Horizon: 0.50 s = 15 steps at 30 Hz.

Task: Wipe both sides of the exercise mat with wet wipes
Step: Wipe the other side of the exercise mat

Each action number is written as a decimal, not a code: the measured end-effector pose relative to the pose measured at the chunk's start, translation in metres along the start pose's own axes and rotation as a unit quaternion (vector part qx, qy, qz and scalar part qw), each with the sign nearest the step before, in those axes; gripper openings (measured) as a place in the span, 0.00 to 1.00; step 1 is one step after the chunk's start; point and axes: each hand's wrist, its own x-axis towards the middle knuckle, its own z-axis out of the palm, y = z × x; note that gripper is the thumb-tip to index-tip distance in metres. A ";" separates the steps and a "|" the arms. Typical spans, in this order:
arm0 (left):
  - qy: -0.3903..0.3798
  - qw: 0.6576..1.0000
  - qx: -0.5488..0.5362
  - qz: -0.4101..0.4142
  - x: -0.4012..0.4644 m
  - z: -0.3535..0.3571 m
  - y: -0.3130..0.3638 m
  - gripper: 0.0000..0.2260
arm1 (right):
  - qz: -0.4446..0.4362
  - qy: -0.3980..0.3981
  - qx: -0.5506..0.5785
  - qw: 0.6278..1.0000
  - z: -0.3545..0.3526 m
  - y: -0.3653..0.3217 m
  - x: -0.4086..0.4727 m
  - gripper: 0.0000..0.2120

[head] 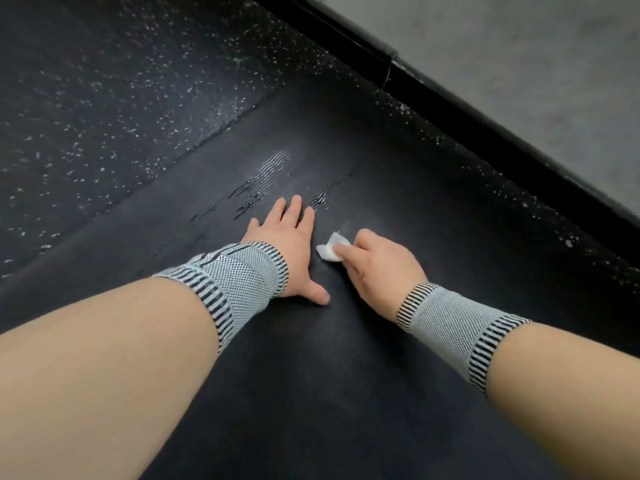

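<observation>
A dark ribbed exercise mat (pixel 346 358) lies flat on the floor and runs from the bottom of the view toward the upper middle. My left hand (pixel 289 244) rests flat on the mat with its fingers straight and spread. Just to its right, my right hand (pixel 375 268) grips a small folded white wet wipe (pixel 330 249) and presses it against the mat. Wet shiny streaks (pixel 270 181) show on the mat just beyond my left fingertips. Both wrists wear grey knit bands with black stripes.
Black rubber flooring (pixel 121 98) with white flecks surrounds the mat on the left and far side. A black baseboard (pixel 450 98) runs diagonally at the upper right below a grey wall (pixel 536 46).
</observation>
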 end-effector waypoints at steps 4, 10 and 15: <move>-0.020 1.000 0.003 0.001 0.003 -0.004 0.001 0.64 | 0.151 0.049 -0.047 0.986 -0.012 0.031 0.027 0.12; 0.000 0.999 -0.015 0.031 0.003 0.003 -0.007 0.62 | 0.094 -0.038 -0.035 0.994 -0.009 -0.028 0.021 0.10; -0.019 0.999 -0.019 0.030 0.003 -0.002 -0.005 0.63 | 0.115 -0.012 -0.043 0.992 -0.018 0.006 0.034 0.10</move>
